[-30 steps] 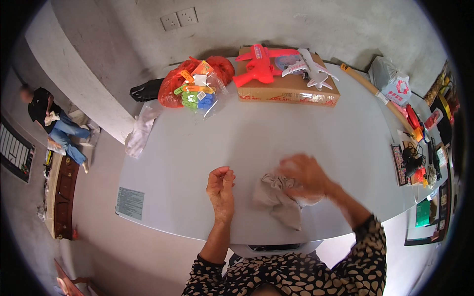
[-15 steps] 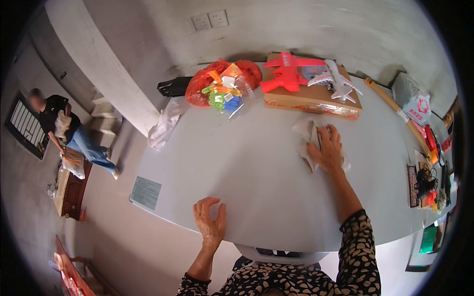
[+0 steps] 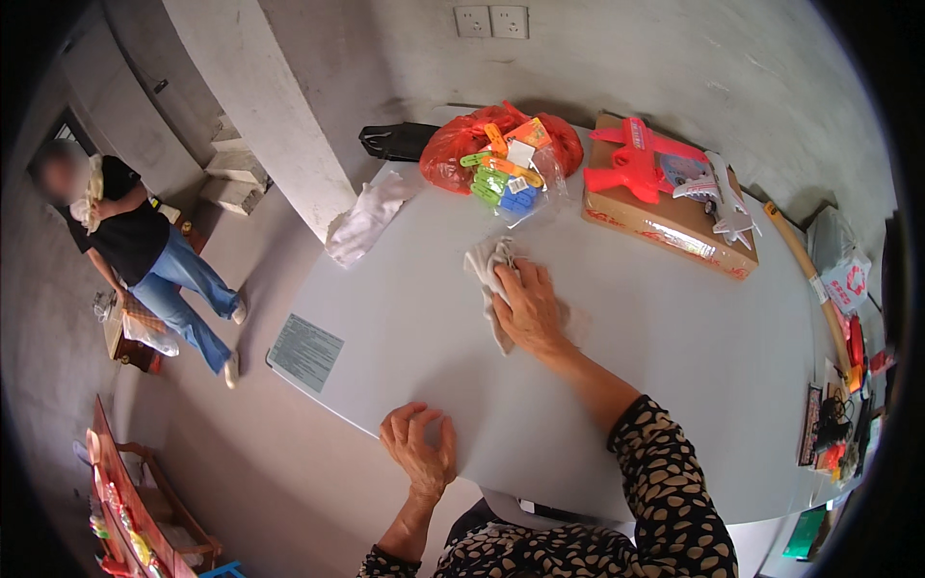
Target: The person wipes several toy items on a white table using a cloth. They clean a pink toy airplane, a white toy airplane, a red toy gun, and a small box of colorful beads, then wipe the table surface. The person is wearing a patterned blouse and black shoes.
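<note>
Farther left than before, the off-white cloth (image 3: pixel 488 264) lies soft and crumpled on smooth grey table (image 3: pixel 703 356); the right hand (image 3: pixel 529 306) grasps it, the left hand (image 3: pixel 419 449) curves, released.

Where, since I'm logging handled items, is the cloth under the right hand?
In the head view, the cloth lies on the table, left of the cardboard box, nearer than the red bag.

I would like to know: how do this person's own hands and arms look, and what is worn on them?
The left hand and the right hand are ungloved. Black sleeves with rounded cream spots end on the forearms.
</note>
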Motion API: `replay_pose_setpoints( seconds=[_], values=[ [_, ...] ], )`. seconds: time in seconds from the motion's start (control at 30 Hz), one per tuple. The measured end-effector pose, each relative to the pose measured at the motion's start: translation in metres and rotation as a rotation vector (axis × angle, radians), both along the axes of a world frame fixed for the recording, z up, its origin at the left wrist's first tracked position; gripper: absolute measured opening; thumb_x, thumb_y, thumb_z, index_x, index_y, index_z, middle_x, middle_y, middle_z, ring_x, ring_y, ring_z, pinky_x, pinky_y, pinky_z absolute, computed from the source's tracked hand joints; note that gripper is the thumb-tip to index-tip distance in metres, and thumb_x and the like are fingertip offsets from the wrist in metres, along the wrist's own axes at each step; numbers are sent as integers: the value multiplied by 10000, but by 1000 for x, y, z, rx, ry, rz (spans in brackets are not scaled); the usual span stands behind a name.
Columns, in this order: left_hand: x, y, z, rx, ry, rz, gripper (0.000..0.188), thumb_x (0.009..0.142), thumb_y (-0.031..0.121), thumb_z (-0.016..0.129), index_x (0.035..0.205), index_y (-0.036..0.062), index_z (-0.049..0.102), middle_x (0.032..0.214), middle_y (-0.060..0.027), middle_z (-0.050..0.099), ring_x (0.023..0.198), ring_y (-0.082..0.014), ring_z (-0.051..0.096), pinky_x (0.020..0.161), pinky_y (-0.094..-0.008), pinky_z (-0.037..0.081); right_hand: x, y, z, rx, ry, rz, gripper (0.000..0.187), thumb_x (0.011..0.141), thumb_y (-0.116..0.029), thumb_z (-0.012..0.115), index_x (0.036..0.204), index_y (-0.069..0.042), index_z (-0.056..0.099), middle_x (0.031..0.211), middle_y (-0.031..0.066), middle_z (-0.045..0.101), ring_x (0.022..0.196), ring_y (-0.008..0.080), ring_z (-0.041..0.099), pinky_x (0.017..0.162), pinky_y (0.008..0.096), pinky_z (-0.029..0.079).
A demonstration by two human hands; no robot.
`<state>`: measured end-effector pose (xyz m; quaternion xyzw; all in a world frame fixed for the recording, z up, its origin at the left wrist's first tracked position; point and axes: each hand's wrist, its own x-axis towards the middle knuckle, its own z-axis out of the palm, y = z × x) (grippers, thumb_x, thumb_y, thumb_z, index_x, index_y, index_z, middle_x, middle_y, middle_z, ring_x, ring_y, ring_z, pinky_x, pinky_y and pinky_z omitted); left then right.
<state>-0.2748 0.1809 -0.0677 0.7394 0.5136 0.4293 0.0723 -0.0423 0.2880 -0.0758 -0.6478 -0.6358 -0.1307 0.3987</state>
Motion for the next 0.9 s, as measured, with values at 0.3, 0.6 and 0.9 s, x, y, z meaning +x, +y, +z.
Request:
replay_pose_setpoints(
  seconds=[0.3, 0.6, 0.9],
  values=[
    [-5, 2, -1, 9, -18, -18, 171, 712, 78, 685, 864, 105, 612, 984, -59, 585, 953, -275, 497, 860, -395, 379, -32, 49, 13, -337, 213, 554, 357, 767, -124, 669, 1100, -67, 552, 1123, 155, 570, 1046, 378, 505, 904, 459, 413],
    [-4, 2, 0, -6, -77, -4, 224, 677, 49, 702, 874, 120, 624, 1022, -56, 583, 985, -272, 511, 871, -392, 366, -20, 85, 10, -104, 129, 46, 372, 751, -123, 685, 1084, -86, 526, 1063, 119, 581, 1035, 330, 509, 860, 451, 383],
    [-8, -1, -10, 154, -114, 38, 276, 635, -12, 673, 869, 125, 622, 1042, -65, 569, 1005, -288, 498, 904, -397, 352, -36, 79, 22, -132, 262, 253, 455, 762, -97, 673, 1186, -95, 507, 1125, 136, 570, 1026, 349, 507, 869, 442, 420]
  ],
)
